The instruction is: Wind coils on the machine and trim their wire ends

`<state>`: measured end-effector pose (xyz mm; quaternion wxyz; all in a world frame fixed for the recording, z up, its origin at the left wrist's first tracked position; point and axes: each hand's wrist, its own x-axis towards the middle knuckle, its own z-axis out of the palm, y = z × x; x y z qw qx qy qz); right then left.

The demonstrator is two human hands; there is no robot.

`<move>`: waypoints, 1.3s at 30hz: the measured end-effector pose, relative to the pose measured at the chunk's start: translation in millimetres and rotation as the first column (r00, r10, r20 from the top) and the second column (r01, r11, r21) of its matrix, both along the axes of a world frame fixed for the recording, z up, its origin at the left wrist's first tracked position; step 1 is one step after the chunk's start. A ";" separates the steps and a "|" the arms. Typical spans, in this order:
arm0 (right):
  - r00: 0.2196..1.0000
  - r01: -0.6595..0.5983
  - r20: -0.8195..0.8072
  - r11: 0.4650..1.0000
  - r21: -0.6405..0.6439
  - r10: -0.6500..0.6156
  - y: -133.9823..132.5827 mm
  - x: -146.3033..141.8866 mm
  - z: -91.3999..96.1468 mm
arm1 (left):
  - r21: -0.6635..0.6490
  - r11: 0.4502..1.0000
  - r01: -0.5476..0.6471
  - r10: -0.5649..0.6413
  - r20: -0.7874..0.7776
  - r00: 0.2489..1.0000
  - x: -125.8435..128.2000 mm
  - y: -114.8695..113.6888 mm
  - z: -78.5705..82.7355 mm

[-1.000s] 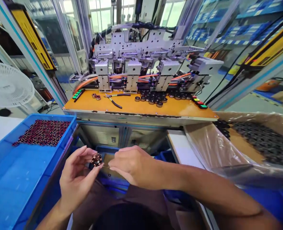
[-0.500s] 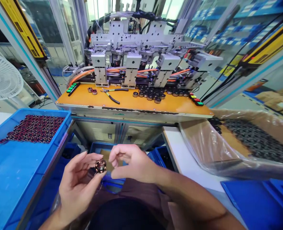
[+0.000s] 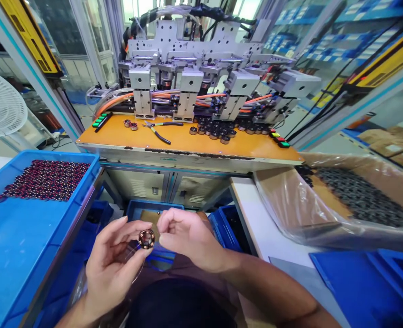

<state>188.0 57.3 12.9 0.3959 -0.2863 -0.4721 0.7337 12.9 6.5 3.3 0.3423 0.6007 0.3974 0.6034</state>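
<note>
Head view: left hand (image 3: 110,263) pinches a coppery ring (image 3: 147,239) trailing wire (image 3: 140,272).

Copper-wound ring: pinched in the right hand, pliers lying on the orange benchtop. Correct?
Wrong hand. The head view shows the copper-wound ring pinched in the left hand; the pliers do lie on the orange benchtop.

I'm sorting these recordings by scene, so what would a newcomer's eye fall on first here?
Probably the grey metal machine with its row of blocky heads, standing along the back of the orange worktop. Next, low in the middle, a small copper-toned ring pinched in the left hand, with the right hand close beside it. At left, dark red parts crowd the far end of a bright blue tray.
</note>
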 end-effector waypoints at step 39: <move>0.938 -0.193 0.314 0.974 0.121 0.147 25.5 34.3 25.7 | -0.404 0.826 0.393 -0.310 0.255 0.916 -7.6 8.4 9.1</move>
